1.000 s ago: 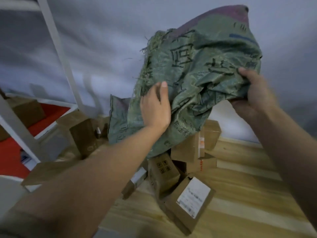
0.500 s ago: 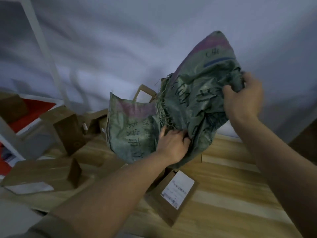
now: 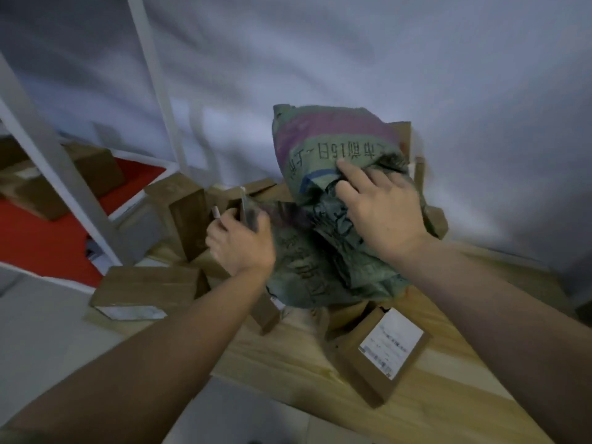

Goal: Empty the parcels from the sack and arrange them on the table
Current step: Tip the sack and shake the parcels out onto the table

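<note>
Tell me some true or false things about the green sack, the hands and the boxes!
1. Both hands are on the crumpled green woven sack. True: the left hand grips its left edge and the right hand holds its bunched middle.
2. The sack lies flat on the red floor. False: it is heaped on the light wooden table, over brown cardboard boxes.
3. A flat brown cardboard box with a white label lies on the table in front of the sack. True.
4. That labelled box is inside the sack. False: it lies outside, in plain view.
5. The sack has a purple band. True.
</note>
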Available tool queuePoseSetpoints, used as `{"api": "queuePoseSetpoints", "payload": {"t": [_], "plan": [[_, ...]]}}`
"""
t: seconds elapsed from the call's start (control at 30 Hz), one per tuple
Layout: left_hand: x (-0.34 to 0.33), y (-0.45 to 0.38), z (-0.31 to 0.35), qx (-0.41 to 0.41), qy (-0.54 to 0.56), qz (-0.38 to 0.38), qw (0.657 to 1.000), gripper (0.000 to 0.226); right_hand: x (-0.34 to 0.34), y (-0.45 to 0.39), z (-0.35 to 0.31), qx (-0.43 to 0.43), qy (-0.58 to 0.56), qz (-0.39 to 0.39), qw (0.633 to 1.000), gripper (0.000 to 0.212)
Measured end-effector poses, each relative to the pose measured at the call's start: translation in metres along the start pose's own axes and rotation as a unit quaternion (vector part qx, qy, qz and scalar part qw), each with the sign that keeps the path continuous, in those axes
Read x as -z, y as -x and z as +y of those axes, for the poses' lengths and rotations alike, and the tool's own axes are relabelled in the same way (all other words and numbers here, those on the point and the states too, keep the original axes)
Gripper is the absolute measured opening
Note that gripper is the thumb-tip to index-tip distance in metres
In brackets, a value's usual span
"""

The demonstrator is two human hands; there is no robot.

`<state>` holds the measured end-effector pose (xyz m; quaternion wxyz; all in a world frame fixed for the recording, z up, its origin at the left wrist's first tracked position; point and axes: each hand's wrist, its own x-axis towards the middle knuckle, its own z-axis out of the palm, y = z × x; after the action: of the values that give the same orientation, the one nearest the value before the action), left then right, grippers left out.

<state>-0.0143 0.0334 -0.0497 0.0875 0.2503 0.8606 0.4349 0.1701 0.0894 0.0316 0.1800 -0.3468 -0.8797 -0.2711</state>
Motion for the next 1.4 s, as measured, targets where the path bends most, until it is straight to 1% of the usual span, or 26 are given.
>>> {"api": "queuePoseSetpoints", "payload": {"t": [0.03,0.07,0.1,0.13,0.17,0.2,0.27,0.33,0.37,0.43,0.5,0.57,0.6,0.63,0.67,0.7,0.77,0.8,0.83,0.9,1.0,1.07,1.13,1.23,1.27,1.4], "plan": [[0.001,-0.010,-0.004,0.115,0.039,-0.035,0.992,0.075,-0.004,-0.001,-0.008,0.019,0.001,-0.013,1.000,0.027],[0.000,-0.018,-0.008,0.213,0.124,-0.096,0.964,0.089,-0.008,-0.002,-0.016,0.040,-0.004,-0.026,0.999,0.025],[-0.002,-0.023,-0.013,0.271,0.236,-0.178,0.916,0.099,-0.012,-0.002,-0.024,0.061,-0.010,-0.043,0.997,0.026],[-0.005,-0.026,-0.019,0.292,0.322,-0.267,0.860,0.107,-0.017,-0.001,-0.031,0.082,-0.014,-0.066,0.994,0.028],[-0.011,-0.027,-0.025,0.283,0.358,-0.330,0.826,0.114,-0.022,0.001,-0.038,0.103,-0.016,-0.094,0.990,0.032],[-0.017,-0.026,-0.029,0.263,0.358,-0.358,0.821,0.118,-0.026,0.004,-0.045,0.123,-0.017,-0.128,0.984,0.036],[-0.017,-0.020,-0.024,0.225,0.344,-0.364,0.835,0.124,-0.032,0.012,-0.057,0.155,-0.028,-0.209,0.965,0.048],[-0.018,-0.016,-0.018,0.230,0.334,-0.369,0.836,0.120,-0.038,0.020,-0.065,0.160,-0.056,-0.277,0.946,0.064],[-0.019,-0.015,-0.019,0.248,0.319,-0.367,0.838,0.114,-0.039,0.022,-0.066,0.157,-0.075,-0.290,0.941,0.068],[-0.028,-0.019,-0.028,0.277,0.291,-0.341,0.850,0.098,-0.034,0.024,-0.062,0.142,-0.149,-0.265,0.942,0.064],[-0.033,-0.023,-0.035,0.286,0.285,-0.315,0.859,0.082,-0.029,0.028,-0.051,0.095,-0.214,-0.130,0.963,0.048],[-0.036,-0.027,-0.039,0.307,0.292,-0.307,0.852,0.088,-0.025,0.031,-0.033,-0.028,-0.205,0.003,0.978,0.036],[-0.041,-0.032,-0.043,0.316,0.297,-0.300,0.850,0.094,-0.024,0.031,-0.023,-0.117,-0.192,0.019,0.974,0.039],[-0.051,-0.039,-0.051,0.326,0.301,-0.291,0.848,0.101,-0.026,0.031,-0.013,-0.218,-0.188,-0.006,0.958,0.048],[-0.048,-0.038,-0.050,0.337,0.297,-0.297,0.843,0.104,-0.028,0.032,-0.004,-0.318,-0.196,-0.059,0.926,0.064],[-0.044,-0.036,-0.047,0.349,0.292,-0.300,0.838,0.101,-0.029,0.033,0.003,-0.405,-0.231,-0.118,0.877,0.082],[-0.035,-0.032,-0.044,0.360,0.291,-0.309,0.831,0.072,-0.030,0.036,0.009,-0.522,-0.381,-0.180,0.742,0.109],[-0.034,-0.032,-0.045,0.364,0.292,-0.323,0.824,0.059,-0.029,0.038,0.007,-0.552,-0.447,-0.189,0.678,0.113],[-0.034,-0.031,-0.048,0.372,0.287,-0.338,0.816,0.056,-0.029,0.039,0.004,-0.568,-0.489,-0.195,0.633,0.110],[-0.032,-0.031,-0.052,0.381,0.289,-0.362,0.800,0.059,-0.030,0.040,-0.005,-0.584,-0.529,-0.198,0.583,0.093],[-0.030,-0.035,-0.050,0.375,0.313,-0.362,0.794,0.052,-0.029,0.034,-0.009,-0.599,-0.571,-0.174,0.534,0.077],[-0.022,-0.038,-0.041,0.374,0.342,-0.360,0.783,0.049,-0.026,0.024,-0.007,-0.601,-0.591,-0.155,0.515,0.069],[-0.012,-0.043,-0.031,0.351,0.373,-0.366,0.776,0.043,-0.023,0.010,-0.007,-0.602,-0.601,-0.143,0.507,0.067],[0.006,-0.055,-0.018,0.330,0.400,-0.363,0.775,0.029,-0.014,-0.013,-0.011,-0.589,-0.619,-0.133,0.503,0.089],[0.014,-0.060,-0.014,0.321,0.412,-0.359,0.774,0.028,-0.011,-0.021,-0.013,-0.583,-0.627,-0.127,0.501,0.091],[0.033,-0.083,0.002,0.296,0.444,-0.335,0.777,0.039,0.005,-0.043,-0.021,-0.561,-0.664,-0.084,0.488,0.069]]}}
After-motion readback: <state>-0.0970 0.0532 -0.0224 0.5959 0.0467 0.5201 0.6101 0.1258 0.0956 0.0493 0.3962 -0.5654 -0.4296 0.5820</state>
